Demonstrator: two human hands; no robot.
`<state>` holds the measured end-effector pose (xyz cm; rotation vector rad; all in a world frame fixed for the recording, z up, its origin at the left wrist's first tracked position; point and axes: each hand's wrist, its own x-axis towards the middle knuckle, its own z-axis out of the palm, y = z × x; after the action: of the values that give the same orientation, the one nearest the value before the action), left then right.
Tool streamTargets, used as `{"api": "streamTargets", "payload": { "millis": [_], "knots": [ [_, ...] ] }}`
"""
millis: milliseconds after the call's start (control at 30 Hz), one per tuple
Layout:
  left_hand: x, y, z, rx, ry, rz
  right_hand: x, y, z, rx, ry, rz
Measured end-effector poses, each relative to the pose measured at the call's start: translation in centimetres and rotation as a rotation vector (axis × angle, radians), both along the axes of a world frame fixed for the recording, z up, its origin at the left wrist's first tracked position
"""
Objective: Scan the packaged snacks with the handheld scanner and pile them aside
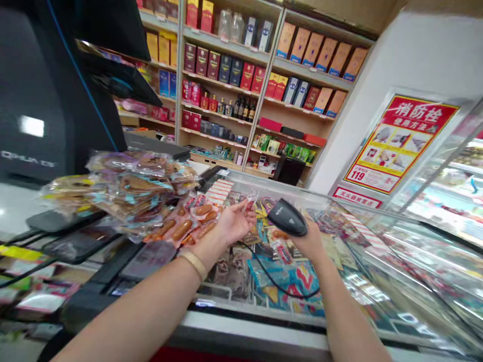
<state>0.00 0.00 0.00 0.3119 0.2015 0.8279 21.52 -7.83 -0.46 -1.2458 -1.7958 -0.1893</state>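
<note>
My right hand point(307, 239) is wrapped round a black handheld barcode scanner point(289, 217), its head tilted towards the left. A dark cable point(264, 269) loops below it over the glass counter. My left hand point(236, 221), palm up with fingers bent, pinches a small clear packet with red print point(250, 202) at the fingertips; its contents are too blurred to tell. Beside my left wrist lie several wrapped sausages point(182, 230) in clear packs. One more sausage pack point(282, 250) with a red and white label lies under the scanner.
A heap of clear-bagged brown snacks point(132, 183) stands left, beside a dark checkout machine point(33, 100). The glass display counter point(222, 314) holds several colourful packets. Behind it rise shelves point(226, 85) of boxes and bottles. A red poster point(402, 143) hangs on the right wall.
</note>
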Motion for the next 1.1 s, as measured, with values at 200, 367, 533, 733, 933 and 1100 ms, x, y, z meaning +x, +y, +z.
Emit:
{"api": "streamTargets", "payload": {
  "millis": [200, 367, 533, 733, 933, 1100],
  "knots": [
    [0.3, 0.0, -0.4, 0.073, -0.019, 0.007, -0.5, -0.2, -0.3, -0.094, 0.066, 0.025],
    [0.3, 0.0, -0.7, 0.123, 0.001, 0.008, -0.5, -0.2, -0.4, -0.120, 0.093, 0.044],
    [0.3, 0.1, -0.7, 0.116, 0.020, 0.019, -0.6, -0.2, -0.2, -0.129, 0.113, 0.059],
    [0.6, -0.5, 0.0, 0.130, 0.153, 0.116, -0.7, -0.3, 0.0, -0.107, 0.129, 0.021],
    [0.0, -0.3, 1.1, 0.549, 0.611, 0.673, -0.3, -0.3, 0.2, -0.050, 0.174, -0.047],
    [-3.2, 2.0, 1.8, 0.747, 1.126, 1.258, 0.0, -0.2, 0.3, -0.045, 0.167, -0.080]
  ]
}}
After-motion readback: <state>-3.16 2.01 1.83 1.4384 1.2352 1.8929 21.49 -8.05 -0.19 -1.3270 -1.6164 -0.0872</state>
